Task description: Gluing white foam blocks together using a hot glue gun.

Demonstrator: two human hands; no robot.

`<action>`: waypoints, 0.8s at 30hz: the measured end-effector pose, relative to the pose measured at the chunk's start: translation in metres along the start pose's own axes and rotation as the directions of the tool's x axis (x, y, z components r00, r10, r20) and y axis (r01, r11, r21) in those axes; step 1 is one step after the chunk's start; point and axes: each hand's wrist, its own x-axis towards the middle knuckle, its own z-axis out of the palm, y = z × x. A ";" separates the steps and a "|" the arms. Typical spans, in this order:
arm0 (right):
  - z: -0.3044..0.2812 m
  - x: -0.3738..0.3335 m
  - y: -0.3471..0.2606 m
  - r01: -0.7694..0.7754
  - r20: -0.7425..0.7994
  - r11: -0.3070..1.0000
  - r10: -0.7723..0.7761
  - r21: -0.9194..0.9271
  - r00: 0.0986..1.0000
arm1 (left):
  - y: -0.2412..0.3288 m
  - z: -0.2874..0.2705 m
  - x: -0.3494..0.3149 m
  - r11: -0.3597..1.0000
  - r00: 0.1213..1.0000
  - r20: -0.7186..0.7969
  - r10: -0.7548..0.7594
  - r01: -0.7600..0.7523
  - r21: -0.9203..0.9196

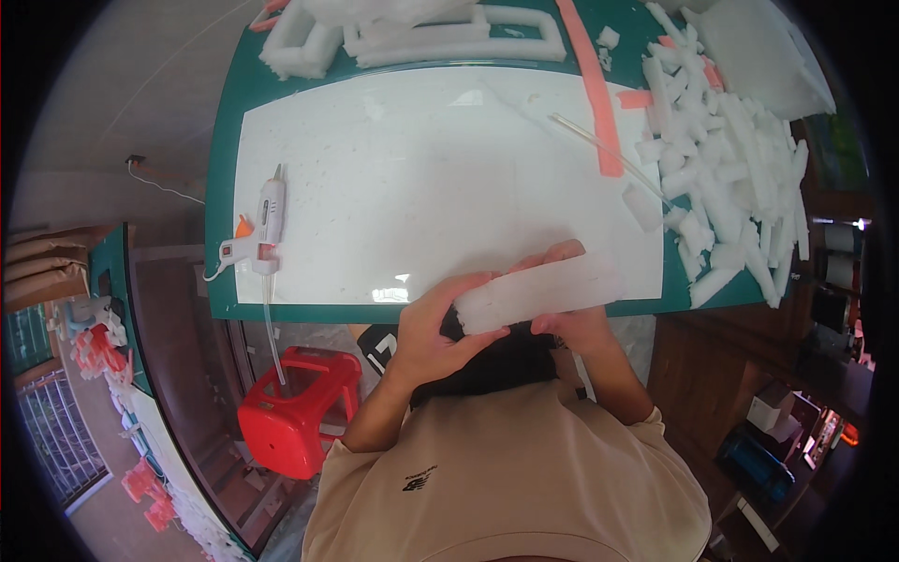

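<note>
We hold a white foam block (532, 296) over the near edge of the green table (228, 169); it is long, flat-sided and matte, its right end tilted slightly higher. Our left hand (440, 320) is clamped on its left end, thumb along the lower edge; our right hand (582, 326) grips it farther along, forearm angled inward. Beyond lie a white sheet (421, 159), a glue gun (269, 220) on the left and heaped foam pieces (730, 178) on the right.

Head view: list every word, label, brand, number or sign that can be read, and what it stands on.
Beige shirt: small dark chest print; wording not copied here.
Black shorts: pale leg print; not copied here.
Glue gun: small dark marking, too small to read.
White foam block in both hands: no text visible.
</note>
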 end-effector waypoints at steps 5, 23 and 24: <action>-0.009 -0.002 -0.006 -0.021 -0.008 1.000 0.021 0.011 1.000 | 0.004 0.010 0.005 0.998 1.000 -0.008 0.017 -0.016 0.058; 0.010 -0.001 -0.010 -0.133 0.072 0.990 0.130 0.038 0.989 | 0.002 -0.011 -0.010 0.995 0.994 -0.030 0.100 -0.101 -0.008; 0.014 -0.001 -0.012 -0.149 0.055 0.987 0.146 0.053 0.988 | 0.003 -0.013 -0.011 0.994 0.994 -0.040 0.106 -0.106 -0.011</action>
